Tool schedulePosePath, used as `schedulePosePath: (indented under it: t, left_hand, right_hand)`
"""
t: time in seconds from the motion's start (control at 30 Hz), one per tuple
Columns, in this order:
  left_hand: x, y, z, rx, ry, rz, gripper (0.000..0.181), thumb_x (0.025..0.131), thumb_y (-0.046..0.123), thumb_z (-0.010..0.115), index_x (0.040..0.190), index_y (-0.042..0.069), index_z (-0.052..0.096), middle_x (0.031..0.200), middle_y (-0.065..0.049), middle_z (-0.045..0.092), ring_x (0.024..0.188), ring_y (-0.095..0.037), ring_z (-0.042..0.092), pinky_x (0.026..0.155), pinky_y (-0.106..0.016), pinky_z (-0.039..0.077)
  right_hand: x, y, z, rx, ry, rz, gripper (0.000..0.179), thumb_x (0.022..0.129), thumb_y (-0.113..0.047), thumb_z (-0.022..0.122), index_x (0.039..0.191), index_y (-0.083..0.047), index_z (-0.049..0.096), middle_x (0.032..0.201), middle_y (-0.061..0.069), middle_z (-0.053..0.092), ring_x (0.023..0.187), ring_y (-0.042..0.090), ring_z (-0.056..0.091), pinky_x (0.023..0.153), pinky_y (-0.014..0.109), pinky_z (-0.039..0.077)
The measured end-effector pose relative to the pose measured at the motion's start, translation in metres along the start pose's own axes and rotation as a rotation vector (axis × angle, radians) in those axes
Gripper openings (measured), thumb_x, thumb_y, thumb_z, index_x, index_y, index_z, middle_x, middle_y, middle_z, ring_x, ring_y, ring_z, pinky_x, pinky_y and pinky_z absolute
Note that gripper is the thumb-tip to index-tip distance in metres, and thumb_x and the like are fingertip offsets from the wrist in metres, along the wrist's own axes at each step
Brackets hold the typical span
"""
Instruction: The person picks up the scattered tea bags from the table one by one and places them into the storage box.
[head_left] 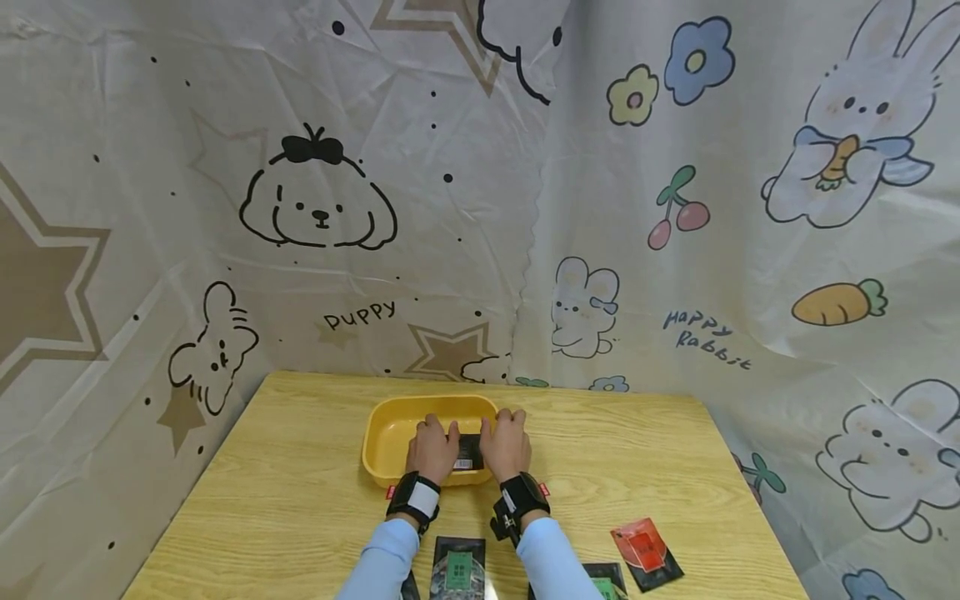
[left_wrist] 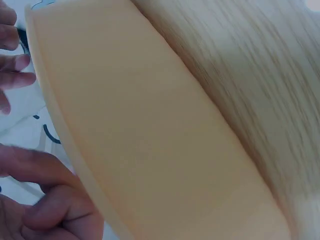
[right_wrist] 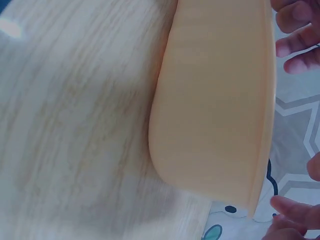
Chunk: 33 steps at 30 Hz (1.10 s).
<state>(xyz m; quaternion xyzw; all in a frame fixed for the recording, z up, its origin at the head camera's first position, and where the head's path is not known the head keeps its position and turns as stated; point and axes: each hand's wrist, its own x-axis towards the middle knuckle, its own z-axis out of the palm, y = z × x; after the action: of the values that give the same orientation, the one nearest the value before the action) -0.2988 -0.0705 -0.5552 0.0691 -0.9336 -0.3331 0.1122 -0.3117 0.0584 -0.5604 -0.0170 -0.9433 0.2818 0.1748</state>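
Note:
Over the front right part of the yellow plastic basin (head_left: 386,400), both hands meet at a small black packet (head_left: 469,450) with a white barcode label. My left hand (head_left: 433,450) grips its left side and my right hand (head_left: 506,446) its right, covering both edges. In the left wrist view, curled left fingers (left_wrist: 55,210) show beside the rim of the basin (left_wrist: 150,125). The right wrist view has the right fingers (right_wrist: 295,212) past the rim's lower end, while the basin wall (right_wrist: 215,100) fills the middle.
Nearer me on the wooden table (head_left: 285,500) lies a black packet with a green label (head_left: 458,571). To its right are another green-labelled packet (head_left: 609,579), partly behind the right sleeve, and a red-and-black packet (head_left: 647,554). A printed curtain (head_left: 450,275) hangs behind the table.

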Motion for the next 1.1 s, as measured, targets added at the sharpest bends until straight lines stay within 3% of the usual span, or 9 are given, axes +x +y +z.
schedulePosePath:
  t: [0.1,0.3,0.53,0.83,1.1]
  left_hand:
    - [-0.004,0.000,-0.001,-0.009,-0.006,0.000,0.048,0.098,0.031,0.056,0.114,-0.014,0.053,0.091,-0.027,0.060,0.072,-0.041,0.062,0.064,-0.049,0.052]
    - [-0.011,0.000,-0.002,-0.030,-0.025,-0.005,0.043,0.099,0.031,0.054,0.109,-0.011,0.055,0.078,-0.018,0.059,0.066,-0.036,0.062,0.059,-0.046,0.050]
    - [-0.018,0.003,-0.002,-0.042,-0.021,0.032,0.031,0.100,0.030,0.052,0.084,0.003,0.053,0.059,-0.005,0.047,0.047,-0.021,0.048,0.045,-0.034,0.036]
    - [-0.031,0.009,-0.012,-0.091,-0.007,0.029,0.035,0.100,0.032,0.050,0.072,0.012,0.047,0.054,0.001,0.037,0.043,-0.017,0.040,0.043,-0.030,0.028]
    - [-0.047,0.004,-0.018,-0.117,0.020,0.040,0.033,0.100,0.031,0.053,0.072,0.013,0.047,0.054,0.001,0.039,0.045,-0.016,0.040,0.046,-0.030,0.029]
  right_hand:
    - [-0.005,0.004,0.000,0.036,-0.002,0.008,0.030,0.095,-0.028,0.063,0.102,0.001,0.063,0.097,0.017,0.052,0.049,0.021,0.046,0.046,0.034,0.043]
    - [-0.012,0.010,0.002,0.071,-0.002,-0.002,0.025,0.095,-0.029,0.062,0.092,-0.004,0.060,0.076,0.008,0.052,0.048,0.018,0.044,0.044,0.032,0.037]
    - [-0.017,0.009,-0.003,0.099,0.006,-0.005,0.025,0.096,-0.029,0.060,0.086,-0.008,0.054,0.051,-0.001,0.041,0.038,0.014,0.039,0.037,0.028,0.028]
    - [-0.023,0.008,-0.019,0.201,-0.021,0.099,0.025,0.100,-0.026,0.052,0.082,-0.009,0.050,0.052,0.001,0.043,0.040,0.015,0.041,0.038,0.029,0.029]
    - [-0.039,0.010,-0.031,0.213,-0.010,0.094,0.027,0.100,-0.025,0.053,0.078,-0.010,0.050,0.054,0.001,0.045,0.041,0.014,0.040,0.041,0.029,0.030]
